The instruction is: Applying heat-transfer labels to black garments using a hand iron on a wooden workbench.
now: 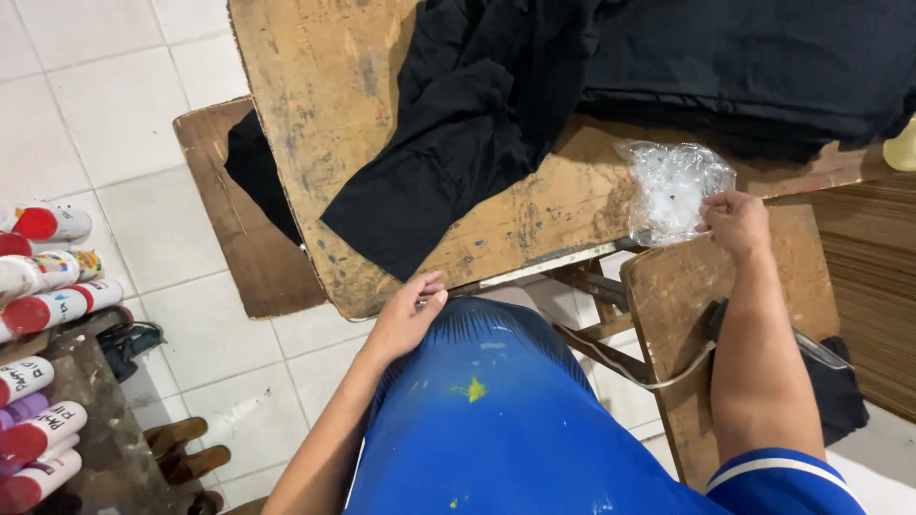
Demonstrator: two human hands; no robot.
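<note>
My right hand (735, 221) pinches the edge of a crumpled clear plastic bag (671, 186) lying on the worn wooden board (334, 86). A black garment (458, 124) is spread over the board's middle, one sleeve hanging toward the near edge. My left hand (408, 317) rests with fingers together at the board's near edge, just below that sleeve, holding nothing. A folded pile of dark cloth (763, 57) lies at the back right.
Several spray cans with red caps (43, 305) lie on a shelf at left. A smaller wooden board (239, 219) sits lower left, another wooden platen (682, 315) under my right arm. Stacked cardboard (873, 286) is at right. White floor tiles lie below.
</note>
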